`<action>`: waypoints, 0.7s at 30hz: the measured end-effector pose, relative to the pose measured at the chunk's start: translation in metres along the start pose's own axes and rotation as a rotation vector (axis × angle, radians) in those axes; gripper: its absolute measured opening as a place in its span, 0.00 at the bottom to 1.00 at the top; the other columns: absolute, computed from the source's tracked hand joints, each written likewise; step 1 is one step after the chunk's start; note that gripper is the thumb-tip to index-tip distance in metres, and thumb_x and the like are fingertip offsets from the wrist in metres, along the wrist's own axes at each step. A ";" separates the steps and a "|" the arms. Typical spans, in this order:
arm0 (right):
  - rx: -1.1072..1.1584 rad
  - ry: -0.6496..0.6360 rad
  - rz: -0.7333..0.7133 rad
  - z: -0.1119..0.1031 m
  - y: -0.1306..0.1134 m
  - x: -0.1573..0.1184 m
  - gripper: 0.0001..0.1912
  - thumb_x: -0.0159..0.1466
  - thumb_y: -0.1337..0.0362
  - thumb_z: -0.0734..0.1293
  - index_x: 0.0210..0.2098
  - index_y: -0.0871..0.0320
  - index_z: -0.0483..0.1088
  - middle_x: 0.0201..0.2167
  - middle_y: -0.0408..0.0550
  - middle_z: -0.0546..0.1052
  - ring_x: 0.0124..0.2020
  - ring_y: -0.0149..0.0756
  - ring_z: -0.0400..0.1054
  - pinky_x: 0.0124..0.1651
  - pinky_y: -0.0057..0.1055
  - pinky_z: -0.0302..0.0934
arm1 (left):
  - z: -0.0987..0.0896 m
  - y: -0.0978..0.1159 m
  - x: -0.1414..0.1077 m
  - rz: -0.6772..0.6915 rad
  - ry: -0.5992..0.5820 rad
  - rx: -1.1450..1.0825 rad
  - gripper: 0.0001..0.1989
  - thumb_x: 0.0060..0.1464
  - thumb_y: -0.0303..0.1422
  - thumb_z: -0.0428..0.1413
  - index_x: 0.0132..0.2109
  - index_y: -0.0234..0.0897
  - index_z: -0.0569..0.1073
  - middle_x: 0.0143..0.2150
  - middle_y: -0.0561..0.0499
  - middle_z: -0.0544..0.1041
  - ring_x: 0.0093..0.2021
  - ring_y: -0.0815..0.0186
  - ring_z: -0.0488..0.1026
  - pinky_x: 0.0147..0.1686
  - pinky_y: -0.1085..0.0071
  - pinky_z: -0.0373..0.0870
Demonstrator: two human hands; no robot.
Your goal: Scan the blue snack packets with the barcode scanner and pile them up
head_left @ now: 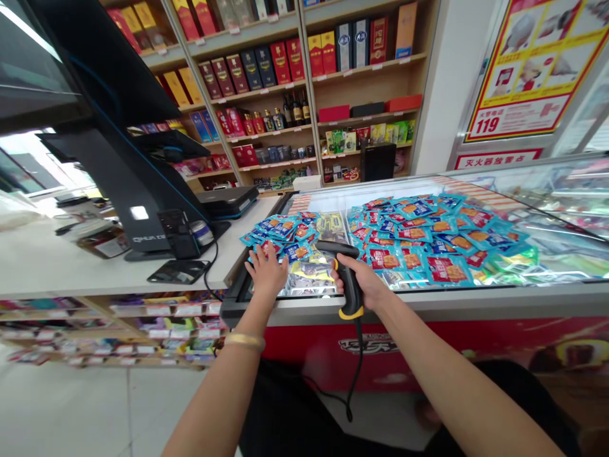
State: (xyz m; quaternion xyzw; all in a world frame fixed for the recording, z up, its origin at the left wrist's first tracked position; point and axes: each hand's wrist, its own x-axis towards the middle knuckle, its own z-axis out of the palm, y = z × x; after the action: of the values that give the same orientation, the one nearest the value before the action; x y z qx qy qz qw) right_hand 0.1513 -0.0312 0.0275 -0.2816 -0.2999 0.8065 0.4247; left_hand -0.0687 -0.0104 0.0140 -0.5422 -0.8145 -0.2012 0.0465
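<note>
Forearms (214,390) were extended; the barcode scanner (351,289), clasped in the right grip (370,282), was pointed toward snack packets (281,227) under the open left grip (267,274), near the freezer's (438,308) left edge.

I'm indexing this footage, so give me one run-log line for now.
left hand: on blue packets | right hand: gripping scanner | larger packet pile: right, on glass-topped case

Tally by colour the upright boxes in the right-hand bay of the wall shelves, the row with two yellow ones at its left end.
Yellow boxes: 2
Dark blue boxes: 2
Red box: 1
Orange box with a blue lower part: 1
Total: 6
</note>
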 end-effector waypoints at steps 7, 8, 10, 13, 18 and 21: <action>-0.048 0.007 -0.027 -0.011 -0.015 -0.013 0.11 0.62 0.59 0.69 0.29 0.61 0.70 0.19 0.42 0.70 0.16 0.24 0.61 0.18 0.21 0.60 | 0.001 0.002 -0.001 0.184 0.258 -0.179 0.32 0.59 0.38 0.53 0.68 0.30 0.59 0.71 0.28 0.54 0.72 0.42 0.48 0.67 0.40 0.49; -0.062 0.004 -0.039 -0.017 -0.020 -0.018 0.11 0.62 0.59 0.70 0.28 0.61 0.70 0.19 0.42 0.70 0.16 0.24 0.61 0.18 0.21 0.60 | 0.004 0.007 -0.004 0.256 0.281 -0.226 0.32 0.59 0.38 0.53 0.67 0.30 0.60 0.70 0.28 0.55 0.72 0.43 0.50 0.67 0.43 0.51; -0.094 0.003 -0.077 -0.034 -0.032 -0.029 0.12 0.60 0.58 0.71 0.28 0.60 0.70 0.20 0.42 0.71 0.16 0.25 0.62 0.18 0.21 0.60 | 0.014 0.023 -0.011 0.412 0.278 -0.328 0.31 0.58 0.38 0.55 0.66 0.30 0.62 0.69 0.29 0.59 0.70 0.45 0.55 0.66 0.47 0.55; -0.128 0.030 -0.134 -0.065 -0.051 -0.048 0.12 0.57 0.57 0.73 0.29 0.59 0.70 0.20 0.43 0.71 0.17 0.25 0.61 0.18 0.22 0.60 | 0.030 0.062 -0.026 0.638 0.176 -0.470 0.32 0.57 0.38 0.57 0.66 0.34 0.61 0.67 0.33 0.62 0.69 0.49 0.58 0.66 0.50 0.57; -0.132 0.106 -0.173 -0.101 -0.074 -0.070 0.13 0.56 0.57 0.73 0.29 0.58 0.70 0.21 0.42 0.70 0.18 0.26 0.60 0.19 0.22 0.60 | 0.044 0.129 -0.048 0.893 -0.090 -0.544 0.40 0.53 0.39 0.61 0.69 0.36 0.57 0.69 0.35 0.61 0.70 0.50 0.57 0.67 0.49 0.56; -0.111 0.119 -0.190 -0.108 -0.077 -0.073 0.13 0.55 0.56 0.73 0.30 0.59 0.70 0.21 0.42 0.70 0.18 0.26 0.60 0.19 0.22 0.60 | 0.047 0.149 -0.052 0.919 -0.207 -0.480 0.41 0.51 0.39 0.63 0.69 0.37 0.57 0.68 0.36 0.63 0.70 0.47 0.57 0.67 0.45 0.54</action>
State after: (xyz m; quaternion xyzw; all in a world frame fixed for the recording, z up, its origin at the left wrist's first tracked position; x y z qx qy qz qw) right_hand 0.3028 -0.0317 0.0264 -0.3226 -0.3437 0.7265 0.4999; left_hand 0.0932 0.0117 -0.0030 -0.8558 -0.4241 -0.2863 -0.0762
